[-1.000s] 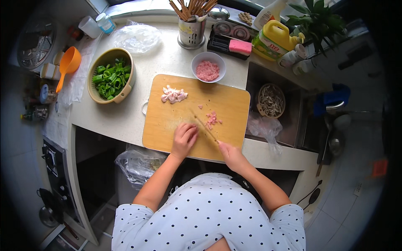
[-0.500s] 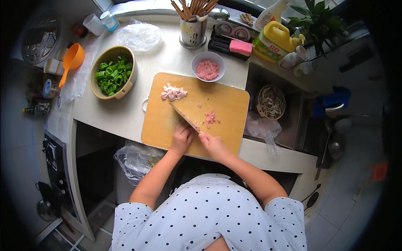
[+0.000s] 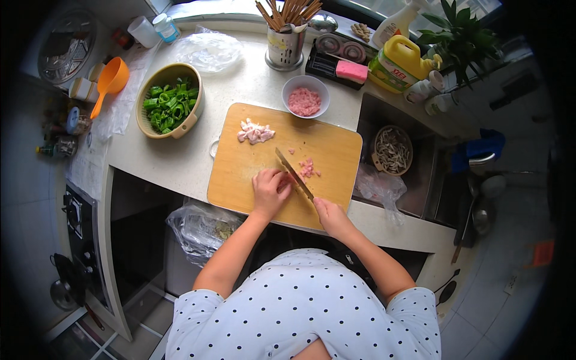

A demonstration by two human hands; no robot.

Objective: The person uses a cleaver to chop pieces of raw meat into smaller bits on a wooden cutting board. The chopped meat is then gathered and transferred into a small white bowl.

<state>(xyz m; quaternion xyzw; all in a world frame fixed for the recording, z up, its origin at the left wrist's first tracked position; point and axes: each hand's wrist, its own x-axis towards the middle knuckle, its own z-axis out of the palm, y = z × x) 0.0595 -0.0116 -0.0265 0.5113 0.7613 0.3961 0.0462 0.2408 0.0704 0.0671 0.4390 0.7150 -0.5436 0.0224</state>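
My right hand [image 3: 333, 217] grips the handle of a kitchen knife [image 3: 294, 174], whose blade slants up and left over a wooden cutting board [image 3: 240, 174]. Just left of the blade, my left hand [image 3: 270, 191] is closed, its curled fingers on a piece of meat that they mostly hide. Small diced pink meat [image 3: 308, 168] lies right of the blade. Paler chunks of fatty meat [image 3: 256, 132] are heaped at the board's upper left. Beyond the far edge stands a white bowl [image 3: 326, 90] of minced pink meat [image 3: 304, 101].
A beige colander [image 3: 191, 123] of cut green peppers stands left. Behind are a chopstick holder [image 3: 285, 48], a pink sponge [image 3: 351, 71] and a yellow jug [image 3: 393, 63]. The sink [image 3: 375, 111] at right holds a basket of greyish strips [image 3: 393, 150]; a plastic bag [image 3: 384, 189] hangs over its edge.
The knife and my right hand have shifted right, the blade now apart from my left fingers. My left hand has moved slightly up and right. The whole view has shifted a little.
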